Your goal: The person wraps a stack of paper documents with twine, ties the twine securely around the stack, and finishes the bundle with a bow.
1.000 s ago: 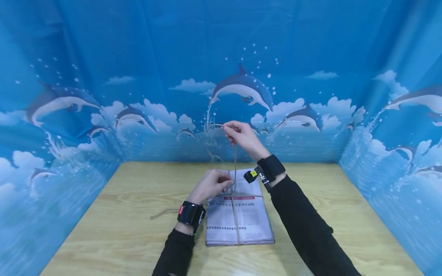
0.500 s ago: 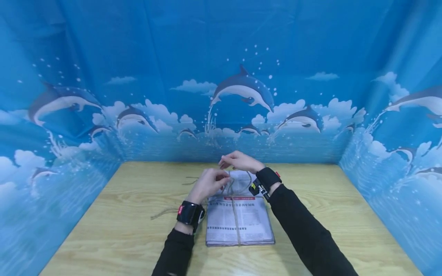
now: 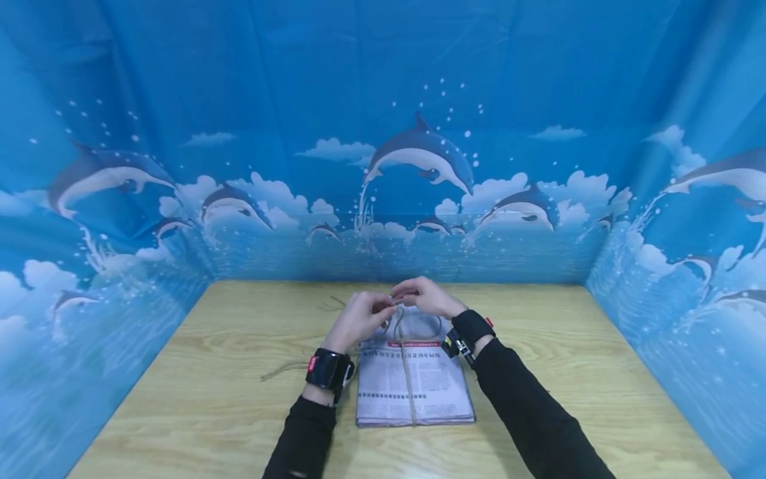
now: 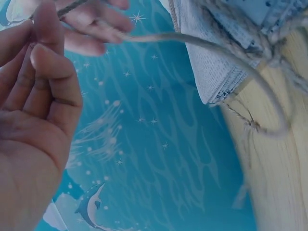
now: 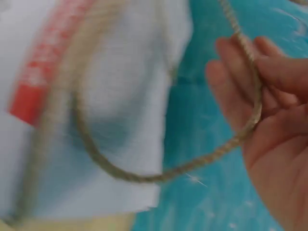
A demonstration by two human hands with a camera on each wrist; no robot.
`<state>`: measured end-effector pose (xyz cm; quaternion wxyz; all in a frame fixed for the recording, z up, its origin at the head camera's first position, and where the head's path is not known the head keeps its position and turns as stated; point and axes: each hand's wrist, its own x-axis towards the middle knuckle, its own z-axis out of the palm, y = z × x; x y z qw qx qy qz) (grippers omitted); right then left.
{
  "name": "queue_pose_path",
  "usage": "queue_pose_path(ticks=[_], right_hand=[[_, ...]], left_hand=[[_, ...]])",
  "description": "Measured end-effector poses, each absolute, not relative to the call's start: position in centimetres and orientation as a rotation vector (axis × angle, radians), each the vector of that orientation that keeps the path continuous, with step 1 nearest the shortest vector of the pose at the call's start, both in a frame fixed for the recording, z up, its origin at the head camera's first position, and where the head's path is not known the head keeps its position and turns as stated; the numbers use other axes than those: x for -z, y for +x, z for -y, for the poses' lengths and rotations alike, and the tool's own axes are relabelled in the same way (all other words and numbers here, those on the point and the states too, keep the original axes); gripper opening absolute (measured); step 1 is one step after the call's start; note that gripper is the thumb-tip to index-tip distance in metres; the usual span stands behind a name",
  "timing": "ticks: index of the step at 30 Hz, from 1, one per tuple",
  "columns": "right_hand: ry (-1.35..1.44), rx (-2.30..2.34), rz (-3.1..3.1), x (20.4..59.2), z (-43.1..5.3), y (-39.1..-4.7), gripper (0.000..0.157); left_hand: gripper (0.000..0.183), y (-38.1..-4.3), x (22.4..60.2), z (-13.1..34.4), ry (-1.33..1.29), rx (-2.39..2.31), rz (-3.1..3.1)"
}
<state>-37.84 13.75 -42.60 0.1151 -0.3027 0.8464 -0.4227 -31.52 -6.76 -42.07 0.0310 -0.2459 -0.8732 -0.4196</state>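
Observation:
A stack of folded newspapers [image 3: 413, 382] lies on the table, bound with twine [image 3: 405, 372] running lengthwise and crosswise. Over its far end, my left hand [image 3: 359, 318] pinches a length of twine between thumb and forefinger. My right hand [image 3: 427, 297] has come up against the left fingertips, its fingers bent. In the right wrist view, the twine loop [image 5: 139, 178] curves up across the right fingers, with the thumb at the strand. Seen from the left wrist, both hands' fingers meet at the twine, and the knotted crossing [image 4: 274, 55] sits on the stack.
A loose frayed twine end [image 3: 284, 369] lies on the wooden table [image 3: 239, 412] left of the stack, and another twine end [image 3: 335, 303] lies farther back. Behind the table hangs a blue dolphin-print curtain [image 3: 287, 253], which wraps round both sides.
My right hand has come down from high above the stack to beside the left fingers. The taut upright strand has slackened into a loop, while the left hand stays nearly still.

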Motion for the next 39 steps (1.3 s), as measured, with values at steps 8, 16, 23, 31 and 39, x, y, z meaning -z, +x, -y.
queue_pose_path(ticks=[8, 16, 23, 31, 39], right_hand=[[-1.067, 1.134, -2.458, 44.5, -12.2, -38.3, 0.031], [-0.877, 0.663, -2.826, 44.3, -14.1, -37.8, 0.028], [-0.785, 0.549, -3.000, 44.9, -14.5, -37.6, 0.021], [-1.185, 0.793, -2.792, 45.4, -12.8, -37.9, 0.028], [-0.948, 1.175, -2.390, 46.0, -12.2, -37.3, 0.042]], left_hand=[[0.018, -31.6, 42.3, 6.7, -0.740, 1.238, 2.703], [0.017, -31.6, 42.3, 6.7, -0.711, 1.244, 2.714], [0.016, -31.5, 42.5, 6.7, -0.715, 1.246, 2.719], [0.016, -31.8, 42.6, 6.9, -0.762, 1.228, 2.689], [0.017, -31.9, 42.6, 7.0, -0.703, 1.252, 2.689]])
